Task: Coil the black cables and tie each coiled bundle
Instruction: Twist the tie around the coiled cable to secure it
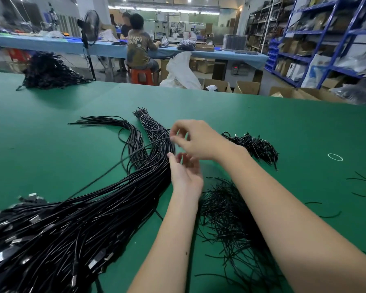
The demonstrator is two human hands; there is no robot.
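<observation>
A thick sheaf of long black cables (89,210) runs from the near left corner up to the middle of the green table (262,123), its far end bound with a white tie (143,117). My right hand (195,139) hovers over the sheaf's far part and pinches a single black cable (123,159) that trails off to the left. My left hand (185,174) is just below it, palm up, fingers loosely spread, beside the sheaf and holding nothing. A heap of thin black ties (226,210) lies under my forearms.
A pile of coiled bundles (256,146) sits right of my hands, and a white rubber band (335,157) lies further right. A large cable heap (49,72) stands at the far left edge. Beyond the table people sit at a blue bench; shelving (325,39) lines the right.
</observation>
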